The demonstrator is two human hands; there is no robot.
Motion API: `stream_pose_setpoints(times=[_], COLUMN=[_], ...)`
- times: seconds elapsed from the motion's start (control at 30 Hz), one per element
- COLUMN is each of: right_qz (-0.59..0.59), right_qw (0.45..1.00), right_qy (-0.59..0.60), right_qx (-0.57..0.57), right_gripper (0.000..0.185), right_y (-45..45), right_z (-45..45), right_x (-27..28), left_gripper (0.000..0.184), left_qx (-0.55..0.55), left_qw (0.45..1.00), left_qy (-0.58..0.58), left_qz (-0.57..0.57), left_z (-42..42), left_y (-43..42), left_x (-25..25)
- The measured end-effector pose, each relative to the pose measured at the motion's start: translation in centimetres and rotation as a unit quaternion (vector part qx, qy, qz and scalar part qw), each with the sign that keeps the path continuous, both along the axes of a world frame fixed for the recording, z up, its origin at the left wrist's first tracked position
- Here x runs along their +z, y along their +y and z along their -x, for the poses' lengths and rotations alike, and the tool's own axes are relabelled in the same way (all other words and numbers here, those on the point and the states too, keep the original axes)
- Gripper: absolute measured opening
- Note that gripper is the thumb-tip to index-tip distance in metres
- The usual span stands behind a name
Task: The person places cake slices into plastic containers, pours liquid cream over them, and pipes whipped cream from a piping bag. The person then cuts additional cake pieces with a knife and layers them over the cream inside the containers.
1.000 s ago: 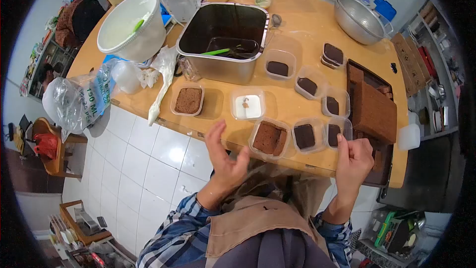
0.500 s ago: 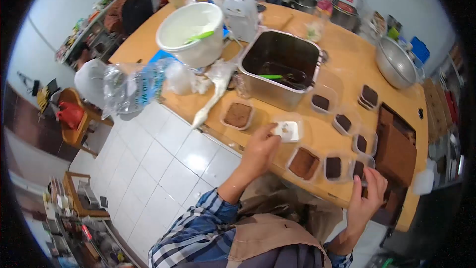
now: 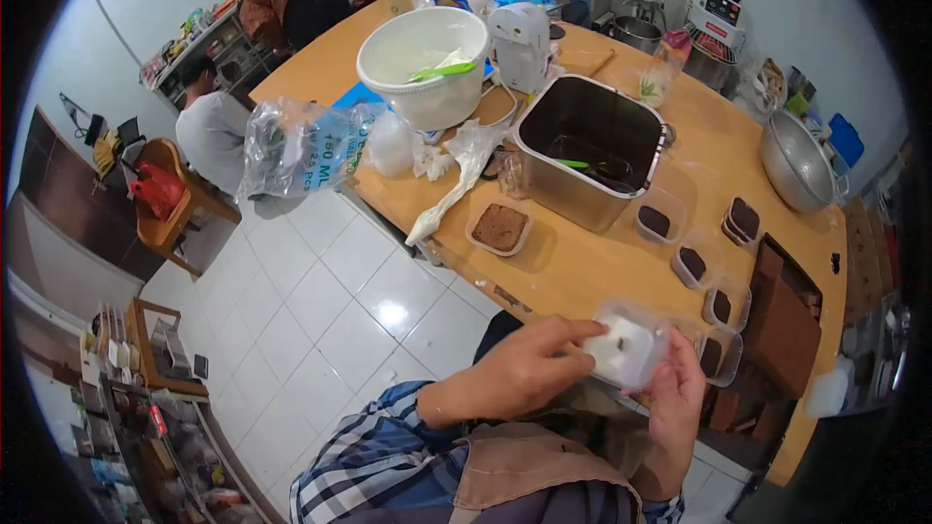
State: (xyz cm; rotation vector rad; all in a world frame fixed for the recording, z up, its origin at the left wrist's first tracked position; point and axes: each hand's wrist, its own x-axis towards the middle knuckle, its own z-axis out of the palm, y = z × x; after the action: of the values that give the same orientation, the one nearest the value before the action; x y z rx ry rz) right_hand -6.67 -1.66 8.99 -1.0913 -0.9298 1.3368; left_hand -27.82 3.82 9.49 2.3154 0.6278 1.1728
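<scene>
Over the table's near edge, both hands are on a clear plastic container [image 3: 631,380] with white cream and a small dark spot inside. My right hand [image 3: 675,398] grips its right side, the fingers closed about the wall. From the left, my left hand [image 3: 524,369] reaches over the rim; its thumb and index finger close on that side. Farther left stands a container with brown cake [image 3: 500,229]. Several clear cups with dark cake slices [image 3: 692,264] stand to the right, one of them [image 3: 716,355] just behind my right hand. The table directly behind the held container is hidden.
A deep metal pan [image 3: 582,204] with a green-handled tool stands mid-table. Left of it are a white tub [image 3: 422,102], a cream-smeared piping bag [image 3: 456,196] and plastic packaging [image 3: 311,150]. A brown cake slab [image 3: 782,330] lies right. Two people are at the back left.
The cream container has come off the table toward me, and my right hand has moved left from a cake cup to grip it. The view has shifted; the people at the back show more.
</scene>
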Motion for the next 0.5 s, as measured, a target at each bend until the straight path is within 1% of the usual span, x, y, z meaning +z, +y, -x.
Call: stream_pose_setpoints(times=[0.03,0.07,0.1,0.17,0.27,0.37,0.47,0.5], right_qz=[-0.009,-0.017,-0.026,-0.008,0.012,0.014,0.008,0.004], right_qw=[1.000,0.999,0.998,0.997,0.994,0.993,0.992,0.991], right_qy=[0.014,0.029,0.043,0.067,0.087,0.089,0.085,0.081], right_qx=[-0.011,-0.024,-0.039,-0.047,-0.059,-0.077,-0.096,-0.107], right_gripper=[0.050,0.050,0.049,0.048,0.049,0.049,0.048,0.048], right_y=[-0.1,-0.2,-0.3,-0.8,-1.3,-1.6,-1.4,-1.4], right_z=[-0.1,-0.1,-0.2,-0.8,-1.5,-1.9,-2.1,-2.3], right_x=[-0.2,-0.4,-0.6,-0.5,-0.8,-1.6,-1.5,-1.4], left_gripper=[0.023,0.023,0.024,0.024,0.027,0.042,0.073,0.082], left_qx=[-0.033,-0.054,-0.060,-0.078,-0.074,-0.067,-0.010,0.027], left_qw=[0.999,0.999,0.998,0.997,0.997,0.995,0.991,0.992], left_qy=[-0.011,0.008,0.006,0.004,-0.012,-0.009,-0.079,-0.068], left_qz=[-0.004,0.003,0.012,0.027,0.030,0.070,0.108,0.099], left_z=[-0.2,-0.3,-0.5,-1.2,-1.9,-2.3,-2.5,-2.6], left_y=[-0.1,-0.2,-0.3,-0.5,-0.6,-1.0,-1.2,-1.0], left_x=[0.0,-0.1,-0.3,-0.8,-1.4,-2.3,-3.7,-4.4])
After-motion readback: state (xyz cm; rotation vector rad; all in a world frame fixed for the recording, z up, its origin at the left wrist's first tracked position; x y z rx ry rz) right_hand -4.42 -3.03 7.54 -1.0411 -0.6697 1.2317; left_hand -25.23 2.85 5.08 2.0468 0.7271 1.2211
